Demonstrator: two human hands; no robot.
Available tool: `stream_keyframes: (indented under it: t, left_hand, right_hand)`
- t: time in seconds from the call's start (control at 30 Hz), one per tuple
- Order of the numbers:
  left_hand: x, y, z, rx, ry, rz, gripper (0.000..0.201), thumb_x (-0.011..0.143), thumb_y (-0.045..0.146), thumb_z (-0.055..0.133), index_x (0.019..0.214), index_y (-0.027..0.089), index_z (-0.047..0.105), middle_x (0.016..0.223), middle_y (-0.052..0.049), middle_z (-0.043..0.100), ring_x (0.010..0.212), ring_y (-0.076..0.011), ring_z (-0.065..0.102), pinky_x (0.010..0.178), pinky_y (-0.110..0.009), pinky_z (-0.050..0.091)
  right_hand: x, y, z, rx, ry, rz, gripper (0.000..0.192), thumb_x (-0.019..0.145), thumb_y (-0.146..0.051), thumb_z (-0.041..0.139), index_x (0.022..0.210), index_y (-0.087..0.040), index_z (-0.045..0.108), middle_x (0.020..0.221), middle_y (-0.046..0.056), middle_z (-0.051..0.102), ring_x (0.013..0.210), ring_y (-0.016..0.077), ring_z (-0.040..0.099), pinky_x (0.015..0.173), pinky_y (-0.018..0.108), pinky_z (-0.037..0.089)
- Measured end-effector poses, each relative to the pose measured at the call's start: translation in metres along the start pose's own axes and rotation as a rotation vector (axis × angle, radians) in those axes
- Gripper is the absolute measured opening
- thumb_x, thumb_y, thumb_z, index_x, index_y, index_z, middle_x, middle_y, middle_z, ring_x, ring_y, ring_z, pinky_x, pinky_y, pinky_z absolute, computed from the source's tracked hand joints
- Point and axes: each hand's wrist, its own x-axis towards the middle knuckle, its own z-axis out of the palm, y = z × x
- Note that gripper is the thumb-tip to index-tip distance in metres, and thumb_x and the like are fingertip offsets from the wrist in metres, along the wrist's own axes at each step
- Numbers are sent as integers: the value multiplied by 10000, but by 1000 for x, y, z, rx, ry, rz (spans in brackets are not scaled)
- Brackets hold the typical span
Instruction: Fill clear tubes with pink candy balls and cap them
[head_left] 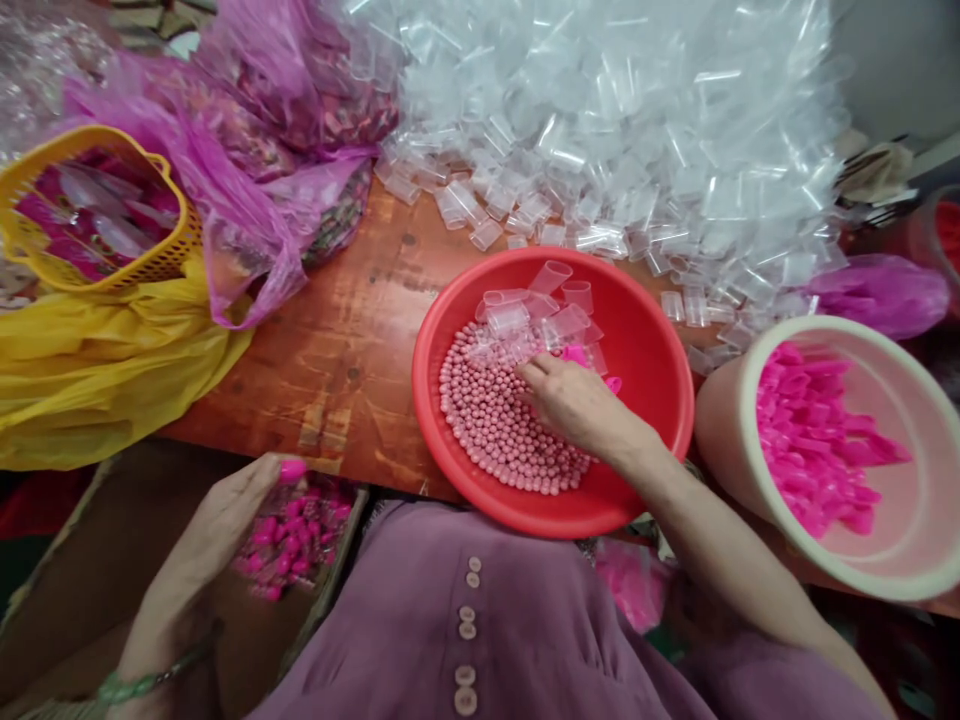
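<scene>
Right hand (574, 400) is resting, fingers curled together, on pink beads (495, 420) inside the red basin (652, 340); left hand (225, 520) is pinching a pink piece (292, 469).

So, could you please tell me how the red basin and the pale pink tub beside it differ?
The red basin is shallow and wide; the pale pink tub is deeper, with taller walls. The red basin holds small pink beads and clear caps, with the right hand in it; the pale pink tub holds bright magenta pieces, and no hand. Both are round, open-topped plastic.
</scene>
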Motion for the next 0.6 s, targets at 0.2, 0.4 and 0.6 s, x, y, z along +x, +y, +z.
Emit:
stream_keyframes:
  t: [0.2,0.4,0.6]
  left_hand:
    - [0,-73,-25,613,200,-90,225,806,458,609,768,237,621,708,-19,715,812,-324,704,725,-445,569]
    - [9,3,5,269,384,107,320,882,459,525,1095,270,670,1008,2,756,880,-264,719,808,-386,553]
    - [30,89,63,-10,404,582,145,863,234,629,978,179,699,794,3,749,667,-119,691,678,-230,559]
  right_hand:
    - [36,28,2,-79,0,81,372,932,-114,420,1276,-176,547,1162,125,631,915,230,651,605,291,384]
    - [45,43,0,-1,-10,46,307,943,-274,519,1221,-168,596,1206,137,581,895,221,642,639,284,408]
    - [35,39,1,399,174,-13,367,791,-343,751,1060,-147,599,911,58,619,737,169,574,663,272,417]
